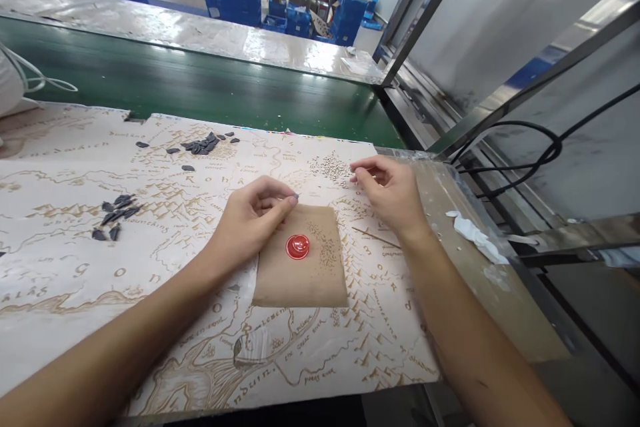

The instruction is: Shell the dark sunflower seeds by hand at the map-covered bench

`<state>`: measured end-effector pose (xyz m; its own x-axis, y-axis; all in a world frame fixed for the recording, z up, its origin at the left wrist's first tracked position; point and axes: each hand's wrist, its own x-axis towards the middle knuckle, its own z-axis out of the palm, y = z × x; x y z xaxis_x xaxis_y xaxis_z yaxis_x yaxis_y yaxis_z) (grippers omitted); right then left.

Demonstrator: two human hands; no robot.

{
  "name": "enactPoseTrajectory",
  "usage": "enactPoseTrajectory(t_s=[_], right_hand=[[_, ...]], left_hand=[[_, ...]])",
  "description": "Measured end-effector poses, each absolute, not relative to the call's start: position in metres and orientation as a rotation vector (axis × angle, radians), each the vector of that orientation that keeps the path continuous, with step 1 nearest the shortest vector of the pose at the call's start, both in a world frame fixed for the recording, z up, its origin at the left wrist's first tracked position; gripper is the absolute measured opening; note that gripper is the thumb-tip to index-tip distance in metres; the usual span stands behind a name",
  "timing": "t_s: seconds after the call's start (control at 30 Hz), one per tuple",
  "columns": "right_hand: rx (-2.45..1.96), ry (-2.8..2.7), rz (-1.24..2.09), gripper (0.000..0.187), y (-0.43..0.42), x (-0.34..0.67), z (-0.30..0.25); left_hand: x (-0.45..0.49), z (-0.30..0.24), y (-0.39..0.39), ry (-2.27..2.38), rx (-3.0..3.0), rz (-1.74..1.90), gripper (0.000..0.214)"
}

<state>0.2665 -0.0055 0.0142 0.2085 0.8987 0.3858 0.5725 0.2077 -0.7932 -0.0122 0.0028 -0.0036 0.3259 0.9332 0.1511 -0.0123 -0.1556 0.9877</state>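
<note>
My left hand is closed in a pinch on a small dark grey piece, its tip showing past the thumb, above the top left of a brown cardboard square. On that square sits a small round red container, with tiny brown specks scattered to its right. My right hand has thumb and forefinger together at the right edge of a spread of tiny pale bits. Whatever lies between those fingertips is too small to name. Below that hand, a thin brown stick rests on the sheet.
A printed map sheet covers the table. Flat dark pieces lie in a back pile and a left pile. Beyond runs a green conveyor belt. Crumpled white tissue, black cable and metal frame posts stand right.
</note>
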Motion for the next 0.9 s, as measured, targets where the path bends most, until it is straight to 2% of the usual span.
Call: enactPoseTrajectory(t_s=[0.17, 0.43, 0.7, 0.9], right_hand=[[-1.719, -1.680, 0.259, 0.021, -0.005, 0.281, 0.010], [-1.710, -1.653, 0.291, 0.013, -0.004, 0.268, 0.005], [-1.123, -1.576, 0.896, 0.017, -0.025, 0.227, 0.018], [-1.103, -1.608, 0.979, 0.011, -0.032, 0.220, 0.021]], left_hand=[[-0.021, -0.006, 0.009, 1.015, 1.689, 1.128, 0.009], [-0.023, -0.006, 0.007, 1.094, 1.818, 1.101, 0.007], [-0.015, 0.002, -0.003, 0.889, 1.820, 0.981, 0.013], [-0.015, 0.000, -0.001, 0.841, 1.748, 0.981, 0.015]])
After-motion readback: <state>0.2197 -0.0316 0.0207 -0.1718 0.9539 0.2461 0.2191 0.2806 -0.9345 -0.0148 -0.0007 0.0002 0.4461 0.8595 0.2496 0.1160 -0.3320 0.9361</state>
